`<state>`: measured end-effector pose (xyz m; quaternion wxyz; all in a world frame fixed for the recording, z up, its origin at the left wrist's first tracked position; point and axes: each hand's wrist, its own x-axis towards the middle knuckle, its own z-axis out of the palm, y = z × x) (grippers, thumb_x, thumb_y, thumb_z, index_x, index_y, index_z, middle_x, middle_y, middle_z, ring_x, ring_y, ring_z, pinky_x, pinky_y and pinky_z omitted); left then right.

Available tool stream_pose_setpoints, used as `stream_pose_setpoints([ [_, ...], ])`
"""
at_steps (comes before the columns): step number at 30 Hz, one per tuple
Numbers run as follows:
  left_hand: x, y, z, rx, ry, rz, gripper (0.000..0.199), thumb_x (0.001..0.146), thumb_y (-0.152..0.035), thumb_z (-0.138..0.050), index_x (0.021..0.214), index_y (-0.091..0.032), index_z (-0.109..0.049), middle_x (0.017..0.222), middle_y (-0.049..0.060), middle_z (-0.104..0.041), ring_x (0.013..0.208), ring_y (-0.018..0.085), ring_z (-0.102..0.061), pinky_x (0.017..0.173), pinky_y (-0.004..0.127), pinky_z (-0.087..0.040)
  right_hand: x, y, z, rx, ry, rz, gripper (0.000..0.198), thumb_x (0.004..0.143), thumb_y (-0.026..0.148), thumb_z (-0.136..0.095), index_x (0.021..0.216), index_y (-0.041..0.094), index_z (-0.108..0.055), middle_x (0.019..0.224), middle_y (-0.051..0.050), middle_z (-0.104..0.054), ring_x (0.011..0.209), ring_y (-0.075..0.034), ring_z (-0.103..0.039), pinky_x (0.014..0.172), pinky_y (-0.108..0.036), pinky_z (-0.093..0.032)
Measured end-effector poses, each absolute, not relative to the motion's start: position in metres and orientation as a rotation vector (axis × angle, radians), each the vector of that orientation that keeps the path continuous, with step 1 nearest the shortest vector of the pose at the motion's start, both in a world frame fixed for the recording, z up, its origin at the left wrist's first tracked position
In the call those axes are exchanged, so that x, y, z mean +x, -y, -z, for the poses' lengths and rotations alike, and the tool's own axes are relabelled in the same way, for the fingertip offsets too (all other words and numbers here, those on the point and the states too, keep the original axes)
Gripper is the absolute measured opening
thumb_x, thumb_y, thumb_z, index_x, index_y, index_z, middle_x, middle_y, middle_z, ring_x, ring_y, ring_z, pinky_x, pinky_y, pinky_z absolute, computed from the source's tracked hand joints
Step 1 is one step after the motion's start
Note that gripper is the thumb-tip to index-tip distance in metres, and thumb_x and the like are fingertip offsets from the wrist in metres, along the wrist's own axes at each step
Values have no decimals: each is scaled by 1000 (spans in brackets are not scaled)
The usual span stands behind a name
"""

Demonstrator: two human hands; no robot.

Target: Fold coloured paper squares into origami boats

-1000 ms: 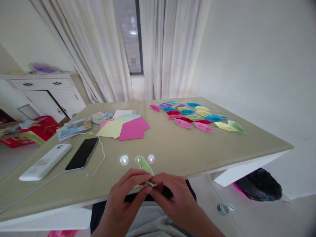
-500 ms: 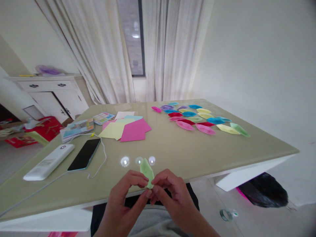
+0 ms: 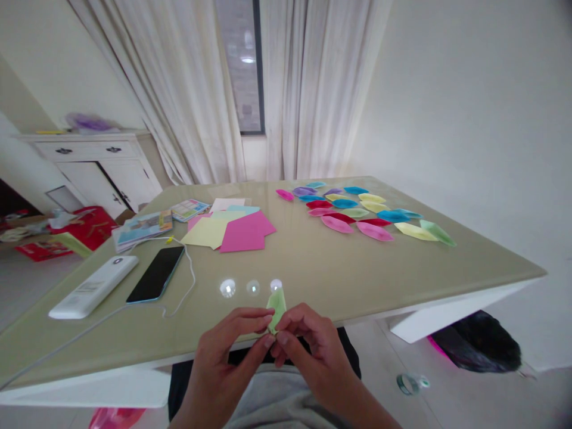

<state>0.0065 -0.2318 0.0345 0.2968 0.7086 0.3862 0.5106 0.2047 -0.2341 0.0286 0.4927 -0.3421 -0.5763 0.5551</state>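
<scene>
A small folded piece of light green paper stands between my two hands, just over the table's near edge. My left hand pinches its lower left side between thumb and fingers. From the other side, my right hand pinches the lower end, thumb close to the left thumb. The paper's tip points up and away from me; its bottom is hidden by the fingertips. Farther off on the table lie several folded paper boat shapes in pink, red, blue, yellow, green and purple.
Flat coloured paper sheets lie left of centre, beside booklets. A black phone, a white power bank and a white cable are at the left. A black bag and a tape roll rest on the floor.
The green paper has turned slightly and tilts more to the right, its tip shifted right. Both hands keep their pinch. The view has moved slightly.
</scene>
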Motion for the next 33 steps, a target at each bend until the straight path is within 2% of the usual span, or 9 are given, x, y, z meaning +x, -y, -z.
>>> stream_pose_setpoints([
  [9,7,232,-45,1961,-1052,-1331,21,93,-18,-75,110,-28,-79,114,8,-80,105,24,-78,91,33,-64,203,233,-35,-815,1423,-1334,25,104,43,-66,100,18,-66,78,-3,-71,67,-14,-69,63,-25,-57],
  [18,6,231,-49,2001,-1029,-1305,27,96,-16,-72,117,-31,-77,116,5,-80,106,21,-77,91,29,-64,203,235,-35,-786,1411,-1330,21,104,40,-67,101,19,-67,80,-2,-71,68,-13,-67,64,-24,-56],
  [25,7,229,-50,2006,-1030,-1271,30,98,-18,-69,124,-31,-76,117,7,-81,103,21,-78,88,28,-63,201,236,-32,-773,1345,-1381,23,102,42,-68,101,19,-66,78,-1,-69,68,-13,-65,62,-23,-56],
  [33,9,232,-49,2018,-1002,-1344,32,95,-14,-72,119,-34,-78,114,3,-81,104,21,-78,88,30,-64,201,236,-34,-798,1404,-1268,22,102,41,-68,98,20,-67,73,-1,-68,63,-13,-63,60,-23,-53],
])
